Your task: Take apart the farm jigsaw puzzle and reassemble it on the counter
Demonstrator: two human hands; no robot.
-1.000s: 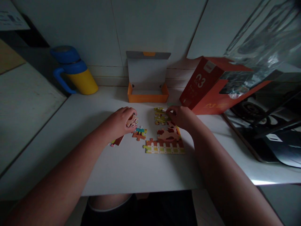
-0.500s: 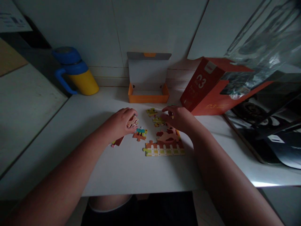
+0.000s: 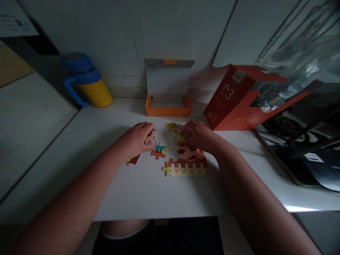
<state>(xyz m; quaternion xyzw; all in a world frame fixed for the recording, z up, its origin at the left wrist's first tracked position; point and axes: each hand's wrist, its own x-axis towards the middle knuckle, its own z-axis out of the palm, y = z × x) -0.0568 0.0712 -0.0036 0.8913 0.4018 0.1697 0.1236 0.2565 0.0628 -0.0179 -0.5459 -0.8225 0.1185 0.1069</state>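
Observation:
My left hand (image 3: 142,136) is closed around a small stack of puzzle pieces (image 3: 151,137), whose cut edges show between thumb and fingers. Under that wrist lies a dark red puzzle piece (image 3: 135,160), partly covered. A teal-and-orange puzzle piece (image 3: 158,152) rests just right of the left thumb. My right hand (image 3: 196,134) has its fingers curled down onto a yellow-green puzzle piece (image 3: 179,136), hiding part of it. Just below spreads a joined puzzle section (image 3: 187,168) with a white fence and brown patches. Another yellow-green piece (image 3: 172,126) lies apart, above.
An open orange box (image 3: 168,112) stands against the wall. At the back left is a blue and yellow flask (image 3: 97,92). A red box (image 3: 231,102) with clear plastic (image 3: 276,95) leans at the right, near a dark object (image 3: 287,141). The white table (image 3: 154,198) ends near my lap.
My right hand's fingers have curled downward and closed in on the yellow-green piece. My left hand keeps its stack in nearly the same place.

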